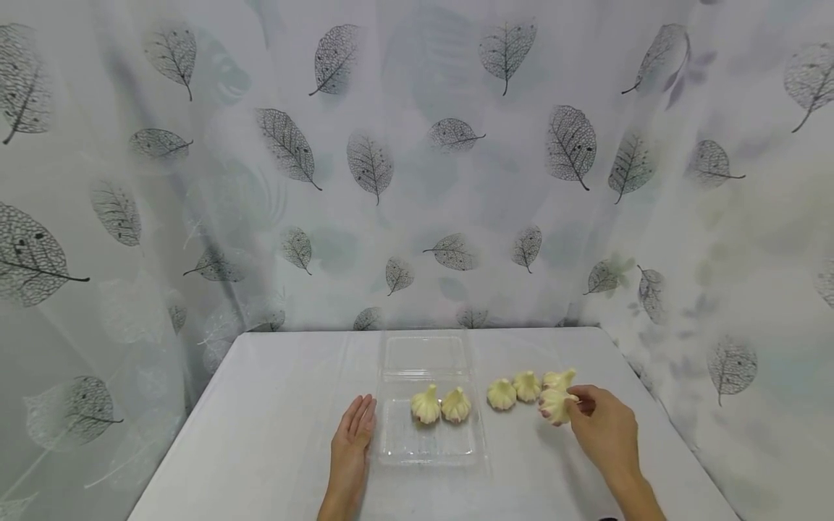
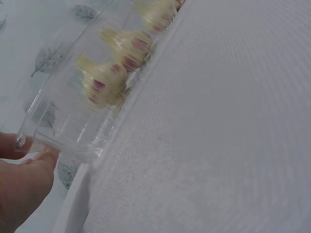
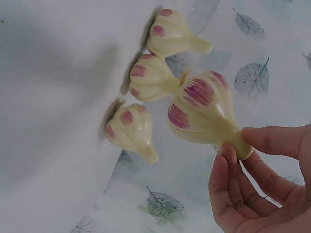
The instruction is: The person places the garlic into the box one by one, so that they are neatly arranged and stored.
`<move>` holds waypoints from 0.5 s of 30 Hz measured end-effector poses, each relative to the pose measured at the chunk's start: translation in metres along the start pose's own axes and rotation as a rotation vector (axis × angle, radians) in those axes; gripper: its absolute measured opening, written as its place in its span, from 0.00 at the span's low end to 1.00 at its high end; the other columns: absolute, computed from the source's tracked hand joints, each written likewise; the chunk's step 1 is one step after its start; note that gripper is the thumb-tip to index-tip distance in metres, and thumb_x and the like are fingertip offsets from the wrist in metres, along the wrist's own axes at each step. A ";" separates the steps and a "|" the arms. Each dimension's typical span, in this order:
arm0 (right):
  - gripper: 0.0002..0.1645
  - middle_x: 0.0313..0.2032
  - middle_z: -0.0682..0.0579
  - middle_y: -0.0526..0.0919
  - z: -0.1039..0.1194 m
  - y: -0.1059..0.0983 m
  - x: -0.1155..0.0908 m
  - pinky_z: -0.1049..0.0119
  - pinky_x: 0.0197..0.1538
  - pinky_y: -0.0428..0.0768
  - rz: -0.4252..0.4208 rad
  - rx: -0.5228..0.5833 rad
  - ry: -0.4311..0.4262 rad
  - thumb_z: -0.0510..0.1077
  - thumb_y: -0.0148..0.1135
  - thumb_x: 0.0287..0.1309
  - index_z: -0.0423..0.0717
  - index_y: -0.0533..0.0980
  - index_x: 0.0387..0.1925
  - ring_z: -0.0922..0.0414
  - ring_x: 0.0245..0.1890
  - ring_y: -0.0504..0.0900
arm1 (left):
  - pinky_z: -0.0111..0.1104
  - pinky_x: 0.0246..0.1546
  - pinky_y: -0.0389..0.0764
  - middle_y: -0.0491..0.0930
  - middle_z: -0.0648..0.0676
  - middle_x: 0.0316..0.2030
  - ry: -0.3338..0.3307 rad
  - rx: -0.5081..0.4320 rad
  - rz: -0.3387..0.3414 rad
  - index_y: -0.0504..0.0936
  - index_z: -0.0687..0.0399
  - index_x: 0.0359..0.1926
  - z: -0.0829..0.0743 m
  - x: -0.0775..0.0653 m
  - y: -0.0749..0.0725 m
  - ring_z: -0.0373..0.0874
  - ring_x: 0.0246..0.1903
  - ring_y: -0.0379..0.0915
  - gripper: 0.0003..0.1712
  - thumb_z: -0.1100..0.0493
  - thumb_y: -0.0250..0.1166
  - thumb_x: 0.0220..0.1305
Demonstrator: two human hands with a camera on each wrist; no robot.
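Garlic (image 1: 554, 407) right of the container (image 1: 426, 446) is pinched by the right hand (image 1: 604, 428); straight-fingered left hand (image 1: 351, 443) touches the container's left edge.

1 purple-streaked garlic bulb (image 3: 200, 112) is held tilted; 3 lie near the open clear box (image 1: 426, 444); 2 sit inside, seemingly upright.

The person's left hand (image 1: 352, 438) stretches forward, fingers straight, its thumb on the side nearer the right hand (image 1: 604, 427); the left forearm (image 1: 339, 499) runs back behind it. Well to its right, the right hand pinches with thumb (image 3: 279, 141) and fingertips, fingers bent beneath the thumb, the right forearm (image 1: 638, 499) slanting backward and outward.
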State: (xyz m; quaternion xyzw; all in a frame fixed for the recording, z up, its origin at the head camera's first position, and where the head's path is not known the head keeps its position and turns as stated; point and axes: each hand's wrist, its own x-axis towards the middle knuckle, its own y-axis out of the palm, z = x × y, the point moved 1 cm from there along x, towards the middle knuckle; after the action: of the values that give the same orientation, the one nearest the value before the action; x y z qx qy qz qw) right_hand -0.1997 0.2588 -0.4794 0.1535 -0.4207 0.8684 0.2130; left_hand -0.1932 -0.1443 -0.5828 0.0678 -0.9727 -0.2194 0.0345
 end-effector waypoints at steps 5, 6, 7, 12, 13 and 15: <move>0.09 0.28 0.53 0.87 0.016 0.006 0.002 0.66 0.29 0.81 -0.002 0.024 -0.068 0.35 0.73 0.55 0.43 0.88 0.39 0.55 0.30 0.85 | 0.27 0.72 0.67 0.56 0.66 0.79 0.004 -0.006 -0.008 0.50 0.67 0.80 0.000 0.000 -0.001 0.54 0.78 0.53 0.36 0.71 0.52 0.78; 0.09 0.29 0.52 0.87 0.019 0.007 0.003 0.66 0.30 0.82 0.000 0.029 -0.077 0.35 0.73 0.55 0.42 0.88 0.40 0.54 0.30 0.85 | 0.27 0.72 0.67 0.56 0.66 0.79 0.001 -0.005 -0.007 0.50 0.67 0.80 0.001 0.000 -0.001 0.54 0.78 0.53 0.36 0.71 0.52 0.78; 0.09 0.29 0.52 0.87 0.022 0.008 0.003 0.65 0.31 0.82 0.004 0.034 -0.084 0.35 0.73 0.55 0.42 0.88 0.40 0.55 0.30 0.85 | 0.27 0.72 0.67 0.56 0.66 0.79 0.001 -0.005 -0.004 0.49 0.67 0.81 0.001 0.000 -0.001 0.53 0.78 0.53 0.36 0.72 0.52 0.79; 0.10 0.30 0.53 0.87 0.034 0.013 0.005 0.65 0.31 0.83 0.024 0.061 -0.093 0.34 0.73 0.56 0.44 0.88 0.41 0.56 0.31 0.85 | 0.28 0.73 0.66 0.55 0.66 0.79 0.004 -0.015 0.009 0.49 0.67 0.81 0.000 0.000 0.000 0.54 0.79 0.52 0.35 0.73 0.50 0.78; 0.10 0.30 0.53 0.87 0.036 0.014 0.005 0.66 0.31 0.83 0.024 0.064 -0.093 0.34 0.73 0.56 0.44 0.88 0.41 0.56 0.31 0.85 | 0.28 0.73 0.66 0.55 0.66 0.79 0.005 -0.016 0.010 0.49 0.67 0.81 0.000 0.000 0.000 0.54 0.79 0.52 0.35 0.73 0.50 0.78; 0.10 0.31 0.53 0.87 0.041 0.016 0.005 0.67 0.31 0.83 0.028 0.073 -0.098 0.34 0.73 0.55 0.44 0.88 0.40 0.57 0.32 0.85 | 0.28 0.73 0.67 0.55 0.67 0.79 0.008 -0.013 0.009 0.49 0.67 0.80 0.000 0.000 0.001 0.55 0.79 0.52 0.35 0.73 0.50 0.78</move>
State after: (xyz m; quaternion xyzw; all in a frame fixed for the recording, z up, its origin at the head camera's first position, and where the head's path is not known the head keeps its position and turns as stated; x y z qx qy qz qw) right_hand -0.2084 0.2181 -0.4637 0.1976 -0.4009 0.8775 0.1741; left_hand -0.1928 -0.1440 -0.5822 0.0640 -0.9713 -0.2254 0.0400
